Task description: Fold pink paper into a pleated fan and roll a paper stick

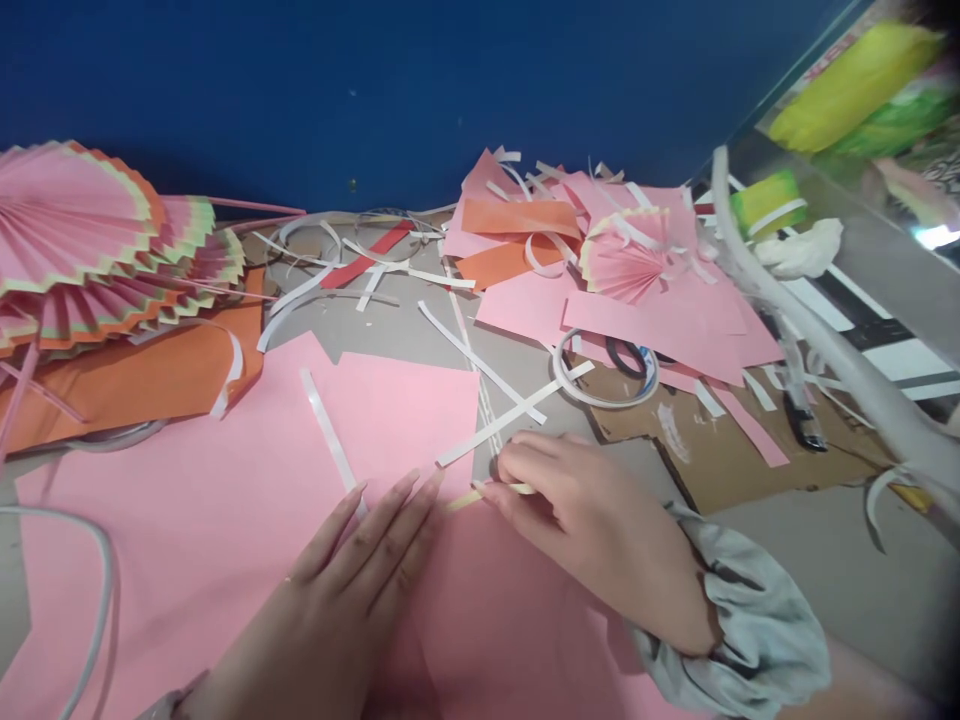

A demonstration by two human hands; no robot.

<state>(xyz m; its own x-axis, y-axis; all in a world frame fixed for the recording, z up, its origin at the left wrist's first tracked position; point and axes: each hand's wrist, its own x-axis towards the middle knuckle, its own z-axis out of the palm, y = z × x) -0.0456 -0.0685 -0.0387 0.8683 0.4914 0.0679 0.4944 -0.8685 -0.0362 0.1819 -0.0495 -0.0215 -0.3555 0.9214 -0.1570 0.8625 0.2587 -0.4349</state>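
Note:
Pink paper sheets (187,510) cover the near part of the surface. My left hand (367,570) lies flat on them, fingers stretched out, its fingertips beside a thin pale yellow strip (463,501). The other end of that strip is pinched between the thumb and curled fingers of my right hand (577,500). Just beyond both hands a white strip (517,412) lies slantwise. Another white strip (326,425) runs over the pink paper down to the left fingertips.
Pleated pink paper fans (82,240) rest on orange paper (150,385) at the left. At the back right are pink scraps (525,300), a small fan (630,255) and a tape roll (606,395). Cardboard (720,450) and a cutter (805,422) lie at the right.

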